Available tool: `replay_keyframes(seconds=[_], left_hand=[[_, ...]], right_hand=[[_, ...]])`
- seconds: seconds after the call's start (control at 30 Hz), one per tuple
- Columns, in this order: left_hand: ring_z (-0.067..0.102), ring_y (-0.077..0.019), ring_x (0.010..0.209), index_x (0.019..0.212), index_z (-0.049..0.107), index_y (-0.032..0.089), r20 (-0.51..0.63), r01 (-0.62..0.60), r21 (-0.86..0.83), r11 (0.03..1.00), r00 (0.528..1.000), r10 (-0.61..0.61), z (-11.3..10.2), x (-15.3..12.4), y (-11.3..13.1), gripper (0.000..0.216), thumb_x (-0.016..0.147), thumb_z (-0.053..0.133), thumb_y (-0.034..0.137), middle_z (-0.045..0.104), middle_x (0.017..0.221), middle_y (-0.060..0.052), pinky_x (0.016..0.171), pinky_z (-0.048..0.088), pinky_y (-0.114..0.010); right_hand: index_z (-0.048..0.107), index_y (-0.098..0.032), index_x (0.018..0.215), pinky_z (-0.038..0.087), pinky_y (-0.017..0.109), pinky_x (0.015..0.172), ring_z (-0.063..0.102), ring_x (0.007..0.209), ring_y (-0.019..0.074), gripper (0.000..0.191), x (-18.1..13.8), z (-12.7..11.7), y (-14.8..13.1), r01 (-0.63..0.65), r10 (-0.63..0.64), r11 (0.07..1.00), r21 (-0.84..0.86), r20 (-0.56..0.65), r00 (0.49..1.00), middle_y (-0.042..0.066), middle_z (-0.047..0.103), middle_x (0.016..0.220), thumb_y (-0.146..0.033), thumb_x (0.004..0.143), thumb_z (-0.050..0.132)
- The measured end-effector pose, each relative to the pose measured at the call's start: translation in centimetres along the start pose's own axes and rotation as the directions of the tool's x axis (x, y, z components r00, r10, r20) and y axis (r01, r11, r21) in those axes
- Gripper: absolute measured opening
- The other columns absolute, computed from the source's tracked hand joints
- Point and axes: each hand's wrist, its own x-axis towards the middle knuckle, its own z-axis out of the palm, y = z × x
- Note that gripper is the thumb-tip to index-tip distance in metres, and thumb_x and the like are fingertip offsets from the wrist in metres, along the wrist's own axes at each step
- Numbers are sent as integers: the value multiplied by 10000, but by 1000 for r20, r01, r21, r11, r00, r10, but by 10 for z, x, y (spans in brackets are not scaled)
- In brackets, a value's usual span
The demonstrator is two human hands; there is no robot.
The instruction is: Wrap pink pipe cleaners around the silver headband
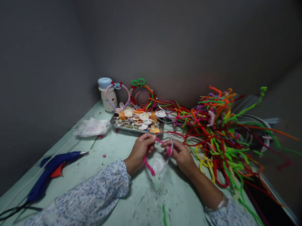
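My left hand (140, 151) is closed in a pinch beside a thin grey headband and a pink pipe cleaner (150, 167), whose fuzzy length hangs below the fingers. Opposite it, my right hand (183, 155) grips the curved grey headband (166, 166) along its right side, with a bit of pink fuzz at the fingertips. A short pink strand spans the gap between both hands. Fingers hide where the pink meets the band on the left. Beneath the hands lies a small clear plastic piece (159, 164) on the pale green table (126, 206).
Behind the hands, a metal tray (130, 128) holds shell-like pieces. Finished-looking fuzzy headbands (118, 86) stand by a white bottle (108, 99). A large pile of pipe cleaners (216, 119) spreads right. At left are a blue glue gun (45, 178) and a plastic bag (93, 127).
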Motion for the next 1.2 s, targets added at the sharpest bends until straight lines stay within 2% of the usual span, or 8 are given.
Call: replay_keyframes(seconds=[0.17,0.27,0.57,0.7,0.83,0.97,1.07,1.2], left_hand=[[392,-30,440,736,558,145,8,3,6,1000,1000,-3,2,-1,-1,212,719,678,319,473,578,46,408,282,-148],[401,-31,440,732,562,144,16,-6,10,1000,1000,6,3,-1,-3,225,712,685,331,483,583,43,412,292,-151],[404,-29,452,752,532,155,17,1,-78,997,1000,0,2,-2,-2,241,717,684,338,465,575,56,413,282,-140],[398,-26,447,756,507,161,33,16,-138,990,999,-12,2,-1,-3,266,710,694,344,453,586,60,397,267,-137],[403,-27,452,759,508,157,27,14,-110,994,1000,-11,2,0,-3,262,724,684,348,457,592,55,401,276,-137],[404,-31,446,756,520,156,15,6,-71,997,1000,-5,3,-1,-3,252,728,675,353,460,571,55,409,281,-144],[395,-31,435,738,531,153,9,8,-22,1000,1000,-8,4,-3,-3,260,720,677,367,465,549,56,418,284,-150],[380,-32,428,735,552,147,29,-4,35,999,1000,3,6,-5,-5,271,728,665,393,464,532,55,429,282,-160]], right_hand=[[612,-198,855,409,209,452,543,525,106,248,4,-5,5,-157,198,915,371,-77,977,6,640,713,-433,783,646],[595,-191,812,403,192,441,547,514,95,234,6,-5,7,-195,253,872,450,-73,965,-4,628,691,-410,770,666],[594,-174,808,415,203,408,543,481,104,217,8,2,4,-274,292,925,265,-33,956,14,651,692,-375,750,651],[607,-163,786,416,206,404,539,460,107,186,9,1,2,-288,305,917,276,-19,952,17,654,644,-341,743,640],[616,-158,788,415,218,420,527,450,106,232,7,-1,1,-284,298,911,299,0,955,24,655,639,-390,780,619],[628,-189,931,442,225,512,583,572,118,292,3,-1,-1,-241,243,936,258,24,970,13,671,742,-408,744,679],[621,-213,998,481,264,622,614,670,141,367,0,0,-2,-218,211,964,150,63,976,4,663,798,-360,685,743],[596,-224,1046,493,286,666,620,756,166,413,0,3,1,-160,154,984,83,74,985,11,658,855,-302,674,758]])
